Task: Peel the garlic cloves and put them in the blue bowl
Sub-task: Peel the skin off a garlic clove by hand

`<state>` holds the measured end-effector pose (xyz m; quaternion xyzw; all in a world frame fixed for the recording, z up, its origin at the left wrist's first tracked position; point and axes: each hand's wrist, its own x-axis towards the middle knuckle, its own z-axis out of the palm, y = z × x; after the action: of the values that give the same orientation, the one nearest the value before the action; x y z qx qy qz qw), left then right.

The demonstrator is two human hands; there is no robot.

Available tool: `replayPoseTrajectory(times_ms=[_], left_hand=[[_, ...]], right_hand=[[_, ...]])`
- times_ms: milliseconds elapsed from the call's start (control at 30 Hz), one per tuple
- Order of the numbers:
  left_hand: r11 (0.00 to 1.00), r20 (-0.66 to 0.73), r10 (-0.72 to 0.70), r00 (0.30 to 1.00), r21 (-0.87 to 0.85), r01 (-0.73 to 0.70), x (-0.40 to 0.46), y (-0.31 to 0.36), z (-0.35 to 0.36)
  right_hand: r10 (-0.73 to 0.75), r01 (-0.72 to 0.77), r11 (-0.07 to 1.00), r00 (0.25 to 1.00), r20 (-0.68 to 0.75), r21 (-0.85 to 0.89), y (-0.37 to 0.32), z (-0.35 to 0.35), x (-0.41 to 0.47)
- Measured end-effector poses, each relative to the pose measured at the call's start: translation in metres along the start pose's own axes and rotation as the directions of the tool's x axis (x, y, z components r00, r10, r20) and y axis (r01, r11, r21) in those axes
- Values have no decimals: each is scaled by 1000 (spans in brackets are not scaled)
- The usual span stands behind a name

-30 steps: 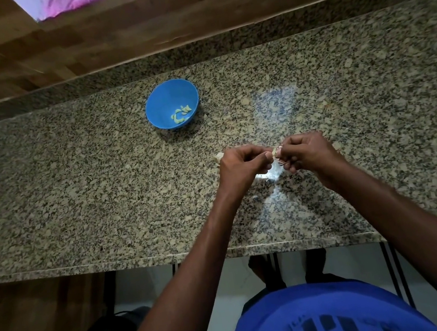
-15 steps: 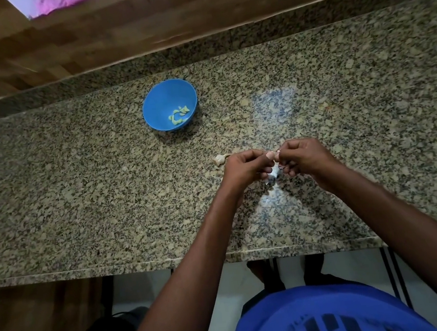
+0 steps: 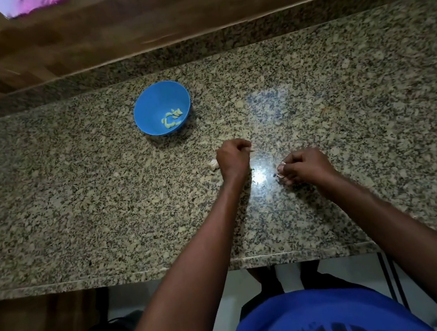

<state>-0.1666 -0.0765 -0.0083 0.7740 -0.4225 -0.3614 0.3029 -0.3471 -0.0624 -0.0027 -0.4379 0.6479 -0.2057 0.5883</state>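
The blue bowl (image 3: 148, 102) stands on the granite counter at the back left, with several peeled pale cloves (image 3: 172, 117) inside. My left hand (image 3: 234, 160) is in front of and to the right of the bowl. Its fingers are curled round a small garlic clove that is mostly hidden, with only a pale sliver (image 3: 251, 150) showing. My right hand (image 3: 305, 166) is further right, low over the counter, and pinches a whitish piece of garlic skin (image 3: 281, 166). An unpeeled clove (image 3: 213, 164) lies on the counter just left of my left hand.
The granite counter (image 3: 79, 211) runs across the view, with a raised granite lip and a wooden wall behind. Its front edge (image 3: 115, 279) is close to my body. A bright light reflection (image 3: 260, 172) lies between my hands.
My hands, which met on one clove, have pulled apart. The left went back and left towards the bowl, and the right went to the right with the skin.
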Motion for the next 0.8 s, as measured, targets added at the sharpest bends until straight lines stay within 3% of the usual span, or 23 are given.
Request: replayPoseTrajectory(times_ms=[200,334,434,567,701,801], left_hand=[[995,-40,-30,999,-98,26,-28,-29,-9],[996,-82,82,993,29,-79,-48,-41,-8],[937,-11,248,969,257,-237,-63,-36,4],[826,132,348,928,425,-370,-75,-38,24],[836,176,378,909,358,-417,-78,-45,33],[788,193,449,872,375,-488,-89,-38,26]], right_hand=[[22,-26,998,997,68,49,15,-13,2],[31,-36,996,997,72,79,19,-17,-3],[61,-67,994,996,59,91,18,-19,-6],[16,-16,995,1000,-5,96,18,-21,-12],[-17,17,999,1000,-11,35,18,-20,-14],[-12,12,999,1000,3,33,17,-19,-14]])
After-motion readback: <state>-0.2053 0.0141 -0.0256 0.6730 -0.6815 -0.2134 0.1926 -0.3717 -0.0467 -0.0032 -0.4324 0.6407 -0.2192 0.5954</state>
